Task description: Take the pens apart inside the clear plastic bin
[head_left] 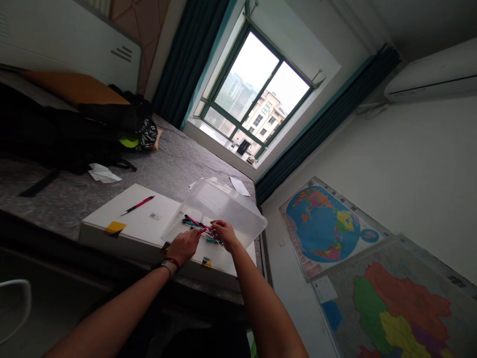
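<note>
My left hand [185, 245] and my right hand [224, 232] meet over a clear plastic folder [219, 206] that lies on a flat white box [137, 223]. Several coloured pens [194, 222] lie bunched on the folder. My left hand's fingers are pinched on a red pen [203, 230] at the edge of the bunch. My right hand's fingers are curled down onto the pens beside it. A watch and a red band sit on my left wrist.
A single red pen [137, 205] lies on the white box, with a yellow sticky tab [115, 227] near its front corner. A black backpack [74, 134] and crumpled paper [102, 174] rest on the grey surface. Wall maps [324, 223] hang right.
</note>
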Tool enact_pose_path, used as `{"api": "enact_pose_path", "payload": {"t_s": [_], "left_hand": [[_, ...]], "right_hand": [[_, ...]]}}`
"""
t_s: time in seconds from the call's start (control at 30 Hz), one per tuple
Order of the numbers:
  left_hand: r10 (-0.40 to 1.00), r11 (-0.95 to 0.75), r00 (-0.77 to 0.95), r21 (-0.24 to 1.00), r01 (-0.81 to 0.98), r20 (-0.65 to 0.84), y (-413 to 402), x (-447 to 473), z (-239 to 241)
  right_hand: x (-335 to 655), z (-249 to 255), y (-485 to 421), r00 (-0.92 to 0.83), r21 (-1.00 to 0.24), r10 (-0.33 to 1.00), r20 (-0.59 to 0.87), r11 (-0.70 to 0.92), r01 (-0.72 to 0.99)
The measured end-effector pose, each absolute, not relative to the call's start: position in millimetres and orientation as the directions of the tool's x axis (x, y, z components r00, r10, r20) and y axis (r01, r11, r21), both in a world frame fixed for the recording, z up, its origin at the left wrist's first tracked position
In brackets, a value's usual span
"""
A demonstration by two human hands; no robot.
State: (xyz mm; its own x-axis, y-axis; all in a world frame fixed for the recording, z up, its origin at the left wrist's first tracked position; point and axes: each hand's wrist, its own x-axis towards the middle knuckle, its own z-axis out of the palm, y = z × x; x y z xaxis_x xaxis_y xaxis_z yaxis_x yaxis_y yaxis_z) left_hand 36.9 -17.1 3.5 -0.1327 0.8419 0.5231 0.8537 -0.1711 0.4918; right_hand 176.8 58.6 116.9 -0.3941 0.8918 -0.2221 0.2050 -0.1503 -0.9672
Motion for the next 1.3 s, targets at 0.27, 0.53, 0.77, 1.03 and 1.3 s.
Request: {"api": "enact_pose_path", "payload": {"t_s": [0.27,0.53,0.77,1.03,1.3], "left_hand": [[0.838,-0.164,-0.137,0.483,0.860,0.529,-16,37,2],[0.838,-0.157,-0.135,0.471,0.868,0.528,-18,37,4],[0.846,-0.160,-0.120,0.463,0.871,0.519,-16,38,3],[0.854,-0.206,-0.034,0.398,0.894,0.519,-15,36,-2],[0.876,-0.234,0.052,0.328,0.915,0.480,-14,37,1]], "right_hand": [[179,113,69,0.078,-0.974,0.979,-0.191,-0.179,-0.140],[180,76,72,0.296,-0.916,0.895,-0.333,-0.233,-0.326],[172,61,54,0.169,-0.997,0.986,-0.014,-0.026,0.070],[188,23,20,-0.240,-0.790,0.942,0.234,0.328,0.518],[198,8,39,-0.111,-0.987,0.990,-0.085,-0.069,0.144]]}}
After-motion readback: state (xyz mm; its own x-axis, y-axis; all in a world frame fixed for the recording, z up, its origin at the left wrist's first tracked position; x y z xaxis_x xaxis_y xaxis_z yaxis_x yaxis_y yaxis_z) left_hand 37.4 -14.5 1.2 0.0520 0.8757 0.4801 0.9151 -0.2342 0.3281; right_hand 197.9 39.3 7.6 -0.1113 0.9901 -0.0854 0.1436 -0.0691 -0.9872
